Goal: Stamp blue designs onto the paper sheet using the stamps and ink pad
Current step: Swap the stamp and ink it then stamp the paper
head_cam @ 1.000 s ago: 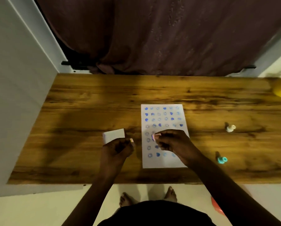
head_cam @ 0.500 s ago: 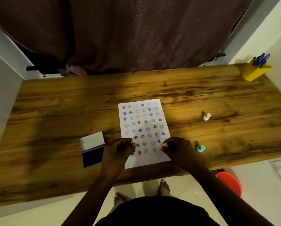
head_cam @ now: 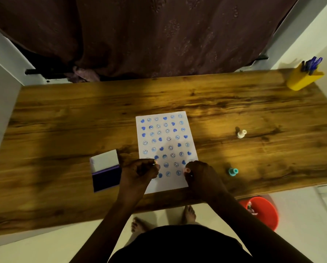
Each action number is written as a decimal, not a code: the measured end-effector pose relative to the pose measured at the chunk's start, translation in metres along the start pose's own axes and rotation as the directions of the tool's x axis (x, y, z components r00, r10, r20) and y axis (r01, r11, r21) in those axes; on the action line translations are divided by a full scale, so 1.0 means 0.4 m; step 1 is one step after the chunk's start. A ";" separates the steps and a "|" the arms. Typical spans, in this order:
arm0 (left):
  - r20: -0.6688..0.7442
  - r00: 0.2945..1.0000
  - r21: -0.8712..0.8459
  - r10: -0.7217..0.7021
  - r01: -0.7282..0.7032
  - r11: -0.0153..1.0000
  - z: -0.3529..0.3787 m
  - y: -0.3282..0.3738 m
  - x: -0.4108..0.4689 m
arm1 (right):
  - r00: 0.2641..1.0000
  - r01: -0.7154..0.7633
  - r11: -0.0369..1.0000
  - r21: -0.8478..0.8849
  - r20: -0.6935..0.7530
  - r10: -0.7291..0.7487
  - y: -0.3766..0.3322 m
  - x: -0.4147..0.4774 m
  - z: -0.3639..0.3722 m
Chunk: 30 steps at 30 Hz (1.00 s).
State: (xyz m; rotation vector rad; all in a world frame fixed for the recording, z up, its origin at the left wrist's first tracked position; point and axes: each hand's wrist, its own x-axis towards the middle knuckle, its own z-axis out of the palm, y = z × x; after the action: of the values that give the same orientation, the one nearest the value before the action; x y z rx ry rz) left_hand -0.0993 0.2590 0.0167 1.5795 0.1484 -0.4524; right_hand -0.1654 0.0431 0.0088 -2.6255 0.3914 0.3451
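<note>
Both hands low-centre on paper sheet (head_cam: 166, 147); right hand (head_cam: 200, 177) pinches pink stamp (head_cam: 186, 170), left hand (head_cam: 140, 171) curled, grip unclear.
Ink pad (head_cam: 105, 172) left, teal stamp (head_cam: 233, 171) and white stamp (head_cam: 241, 133) right; layout unchanged since earlier.

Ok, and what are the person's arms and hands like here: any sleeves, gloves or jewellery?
Both forearms are bare up to the frame's bottom edge, no sleeves showing. The left hand and right hand are ungloved; no rings, watch or bracelets can be made out in this dim light. A dark garment covers the torso below.

white paper sheet (head_cam: 166, 149) — blue hearts and smileys — on brown woodgrain table (head_cam: 64, 130).
</note>
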 end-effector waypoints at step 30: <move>0.053 0.996 0.084 0.071 -0.075 0.994 0.044 0.036 -0.017 | 0.983 -0.110 0.770 0.629 -0.044 0.176 0.028 -0.006 -0.131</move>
State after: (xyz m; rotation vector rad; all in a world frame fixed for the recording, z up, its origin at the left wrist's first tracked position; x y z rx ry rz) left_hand -0.1036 0.2420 0.0325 1.6509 0.0332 -0.4458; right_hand -0.1621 0.0093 0.0503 -1.9601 0.6233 0.0974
